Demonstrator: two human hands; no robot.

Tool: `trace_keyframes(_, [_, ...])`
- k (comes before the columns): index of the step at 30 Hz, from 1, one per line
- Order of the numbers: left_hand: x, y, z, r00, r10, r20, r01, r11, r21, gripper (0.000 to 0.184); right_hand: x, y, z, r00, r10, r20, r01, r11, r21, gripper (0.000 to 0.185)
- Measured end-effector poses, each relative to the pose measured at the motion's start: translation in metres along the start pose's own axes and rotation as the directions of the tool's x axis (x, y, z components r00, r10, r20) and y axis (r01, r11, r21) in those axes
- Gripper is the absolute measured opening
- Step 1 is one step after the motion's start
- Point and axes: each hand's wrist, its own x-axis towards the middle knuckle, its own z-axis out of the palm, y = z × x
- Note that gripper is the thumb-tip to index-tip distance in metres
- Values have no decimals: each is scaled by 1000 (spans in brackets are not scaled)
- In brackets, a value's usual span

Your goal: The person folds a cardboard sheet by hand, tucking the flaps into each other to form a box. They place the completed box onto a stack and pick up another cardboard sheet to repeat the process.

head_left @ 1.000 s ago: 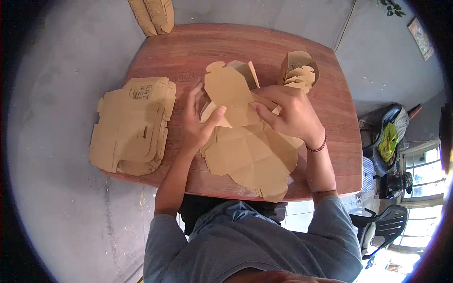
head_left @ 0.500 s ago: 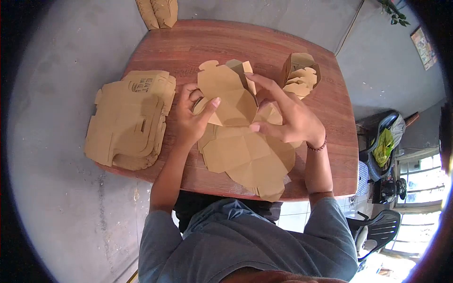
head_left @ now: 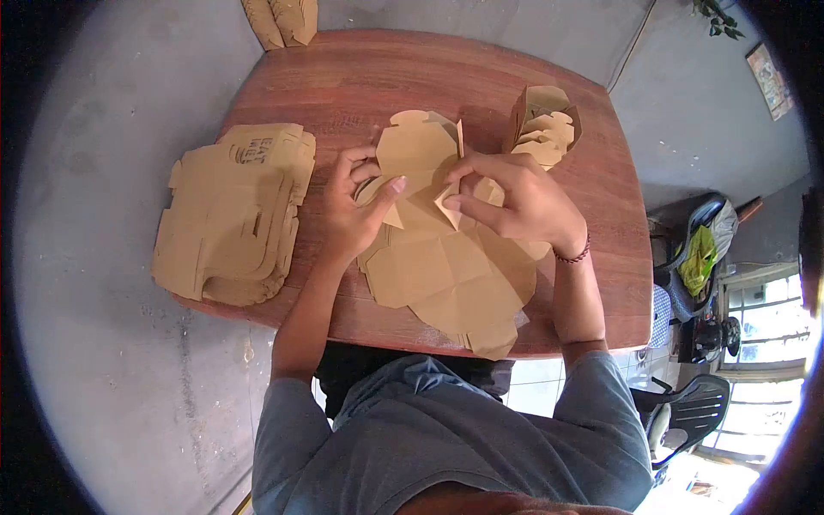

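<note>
A partly folded cardboard box (head_left: 416, 150) stands over a stack of flat cardboard sheets (head_left: 446, 275) at the table's front. My left hand (head_left: 356, 202) grips the box's left side, thumb on the inner face of a folded flap. On the right side, my right hand (head_left: 515, 197) pinches a folded corner flap between thumb and fingers. The box is open at the top, and its back panel with a rounded tab leans away from me. Part of its right wall is hidden behind my right fingers.
A pile of flat printed cardboard (head_left: 232, 215) lies at the table's left. Nested folded boxes (head_left: 546, 129) stand at the back right. More stacked cardboard (head_left: 283, 21) is beyond the back left corner. A black chair (head_left: 695, 412) is at the right.
My right hand opened away from the right flap, then closed on the folded corner. The right side of the box has been bent inward. My left hand has kept its hold.
</note>
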Motion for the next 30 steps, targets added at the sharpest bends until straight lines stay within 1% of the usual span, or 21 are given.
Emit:
trace_keyframes(1, [0, 0, 2, 1000, -2, 2, 2, 1000, 0, 41, 0, 2, 3, 999, 44, 2, -43, 997, -63, 24])
trace_keyframes(2, [0, 0, 3, 999, 38, -18, -37, 999, 24, 39, 0, 4, 5, 996, 87, 2, -86, 988, -126, 24])
trace_keyframes(3, [0, -1, 4, 996, 79, -37, -77, 996, 49, 38, 1, 5, 7, 996, 90, 1, -89, 988, -125, 24])
trace_keyframes(4, [1, 1, 4, 996, 77, -36, -76, 996, 48, 38, 2, 6, 9, 997, 63, -37, -68, 985, -159, 22])
trace_keyframes(5, [1, 3, 3, 999, 37, -19, -35, 995, 94, 35, 2, 7, 11, 997, 34, -73, -48, 980, -193, 21])
trace_keyframes(6, [2, 3, 1, 1000, -5, -4, 5, 990, 139, 32, 3, 8, 12, 997, 36, -72, -49, 980, -193, 21])
trace_keyframes(8, [4, -6, -2, 999, -24, 28, 19, 986, 167, 30, 3, 10, 15, 991, -8, -130, -26, 967, -255, 21])
trace_keyframes(9, [5, -10, -4, 997, -42, 59, 30, 980, 196, 29, 4, 11, 16, 992, -8, -128, -25, 967, -255, 21])
trace_keyframes(10, [4, -13, -4, 997, -45, 57, 33, 980, 195, 29, 4, 13, 18, 989, -18, -144, -24, 958, -287, 20])
trace_keyframes(12, [3, -8, 0, 997, 25, 72, -42, 971, 234, 28, 4, 15, 22, 988, -28, -155, -23, 948, -318, 20])
trace_keyframes(13, [2, -7, 2, 997, 23, 69, -39, 972, 233, 28, 4, 15, 24, 986, -37, -163, -23, 936, -350, 19])
trace_keyframes(15, [1, -5, 7, 986, 164, 14, -161, 944, 287, 27, 6, 16, 28, 985, -46, -168, -22, 924, -381, 18])
trace_keyframes(16, [0, -1, 8, 987, 161, 11, -158, 945, 286, 27, 7, 17, 30, 980, -82, -181, 2, 916, -400, 17])
trace_keyframes(17, [-1, 8, 9, 994, 107, 6, -104, 956, 274, 26, 8, 18, 31, 975, -116, -192, 25, 908, -418, 16])
trace_keyframes(18, [-3, 12, 10, 999, 49, 2, -47, 964, 261, 25, 7, 20, 32, 976, -109, -187, 22, 910, -414, 16])
trace_keyframes(19, [-4, 5, 9, 999, 45, 0, -43, 965, 259, 25, 9, 21, 32, 971, -141, -192, 43, 896, -442, 18])
trace_keyframes(20, [-3, -3, 9, 995, 98, -1, -94, 960, 264, 24, 10, 22, 32, 965, -175, -197, 64, 881, -469, 21])
trace_keyframes(21, [-2, -8, 9, 989, 151, 0, -145, 952, 270, 23, 10, 22, 34, 965, -174, -195, 65, 882, -467, 21])
trace_keyframes(25, [-2, -13, 8, 986, 162, -32, -151, 964, 218, 21, 11, 21, 37, 956, -188, -223, 57, 870, -490, 19])
trace_keyframes(27, [1, -15, 4, 947, 320, 32, -300, 840, 453, 19, 11, 21, 37, 954, -199, -225, 65, 868, -493, 18])
trace_keyframes(30, [1, -11, 6, 945, 328, 15, -305, 860, 408, 17, 11, 20, 39, 960, -162, -228, 20, 853, -522, 17])
